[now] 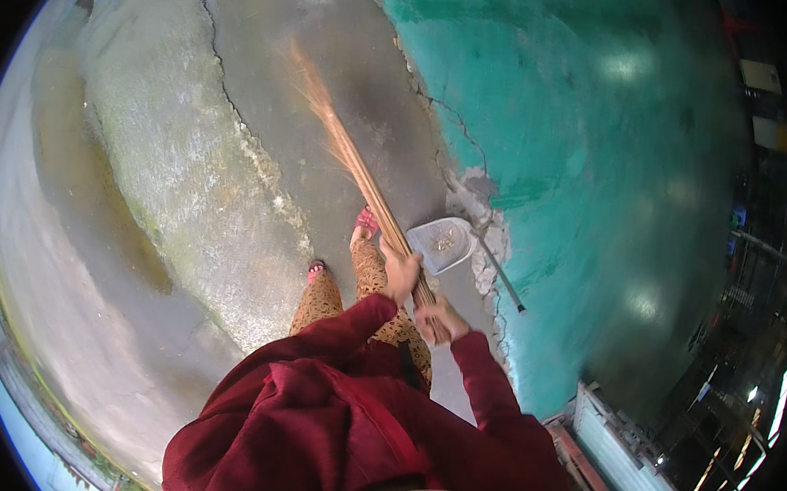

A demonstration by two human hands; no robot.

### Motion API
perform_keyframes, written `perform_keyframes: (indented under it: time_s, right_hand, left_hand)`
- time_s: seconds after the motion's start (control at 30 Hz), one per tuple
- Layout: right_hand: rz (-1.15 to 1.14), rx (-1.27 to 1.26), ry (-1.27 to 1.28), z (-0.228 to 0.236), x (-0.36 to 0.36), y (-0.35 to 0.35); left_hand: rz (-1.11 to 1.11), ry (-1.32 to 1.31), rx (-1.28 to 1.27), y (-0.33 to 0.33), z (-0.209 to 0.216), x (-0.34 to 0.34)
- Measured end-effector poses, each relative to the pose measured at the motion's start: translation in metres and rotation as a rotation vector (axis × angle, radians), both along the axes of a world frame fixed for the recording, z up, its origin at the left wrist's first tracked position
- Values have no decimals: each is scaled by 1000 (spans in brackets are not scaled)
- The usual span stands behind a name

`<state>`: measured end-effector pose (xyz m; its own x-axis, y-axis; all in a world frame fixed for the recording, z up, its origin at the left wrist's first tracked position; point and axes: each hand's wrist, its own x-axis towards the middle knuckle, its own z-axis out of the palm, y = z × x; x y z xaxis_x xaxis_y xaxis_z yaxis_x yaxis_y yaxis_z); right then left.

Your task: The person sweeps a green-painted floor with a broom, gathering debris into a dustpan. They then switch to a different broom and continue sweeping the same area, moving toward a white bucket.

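A long stick broom [362, 172] of thin brown twigs slants up and to the left, its frayed tips spread over the grey concrete. My left hand [400, 273] is closed around the twig bundle partway down. Lower, near the broom's butt end, my right hand [443, 321] grips the same bundle. Just right of the broom lies a pale grey dustpan [450, 264] with small light-coloured debris [443, 243] in it. Its dark handle [501, 278] stretches toward the lower right, over the green floor.
A broken, crumbling edge [489, 252] divides the grey concrete [282, 19] from the green floor [600, 160]. Another crack [219, 60] runs down the concrete on the left. My sandalled feet [367, 221] stand beside the broom. Dark clutter [757, 262] fills the right rim.
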<state>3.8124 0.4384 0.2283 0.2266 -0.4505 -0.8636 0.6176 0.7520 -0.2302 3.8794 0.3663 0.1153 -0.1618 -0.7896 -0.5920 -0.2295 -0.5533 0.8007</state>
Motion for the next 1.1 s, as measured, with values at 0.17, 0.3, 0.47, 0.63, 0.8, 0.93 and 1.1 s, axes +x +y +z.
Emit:
perform_keyframes:
  time_s: [0.17,0.3,0.47,0.63,0.8,0.93,1.1]
  right_hand:
    - [-359,58,177,20,12,-19]
    - [-586,219,319,-39,18,-119]
    - [-184,141,145,-90,6,-229]
    - [-83,33,-157,-94,-29,-269]
    - [-212,4,351,-51,41,-336]
    - [-328,245,266,-80,26,-441]
    - [-208,11,265,-120,3,-415]
  left_hand:
    - [-218,327,422,-37,48,-39]
    - [-443,525,619,-119,-15,-61]
    - [-206,333,610,-233,-66,-38]
    - [112,81,190,-294,-42,-39]
    - [-159,393,445,-367,9,-9]
    - [-276,448,735,-445,-63,-30]
    - [-103,310,485,-437,-83,-36]
